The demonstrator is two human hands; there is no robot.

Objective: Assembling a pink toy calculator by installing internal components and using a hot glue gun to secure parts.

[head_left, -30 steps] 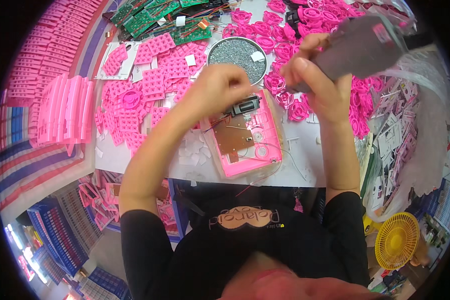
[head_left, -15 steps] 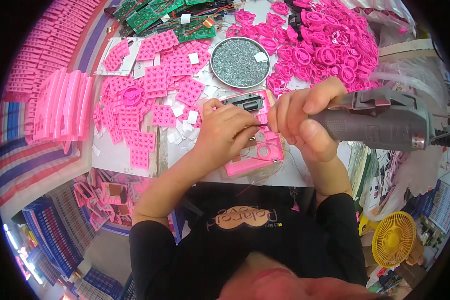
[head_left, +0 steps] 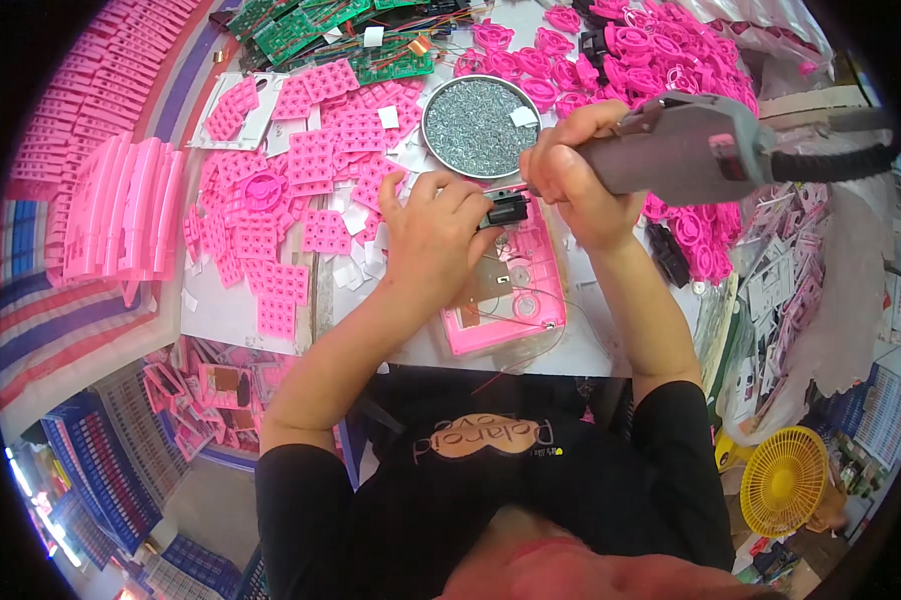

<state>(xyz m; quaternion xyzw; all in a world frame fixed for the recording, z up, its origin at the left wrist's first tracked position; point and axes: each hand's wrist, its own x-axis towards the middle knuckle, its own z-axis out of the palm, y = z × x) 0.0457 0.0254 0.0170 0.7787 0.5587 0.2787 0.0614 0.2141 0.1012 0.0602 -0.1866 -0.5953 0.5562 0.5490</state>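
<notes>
Two-handed: grips electric screwdriver point(head_left: 671, 150) in right hand point(head_left: 583, 180); curls left hand point(head_left: 434, 235), grip unclear, against black mechanism point(head_left: 509, 208) rightward, atop bodyward-pointing casing point(head_left: 545, 262).

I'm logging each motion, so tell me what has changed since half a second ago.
The right hand, gripping the driver, has moved forward, from over the middle of the pink housing toward its far end. The left hand has shifted left and slightly forward, away from the housing's middle. The driver is still held; the housing and round dish stay in place.
</notes>
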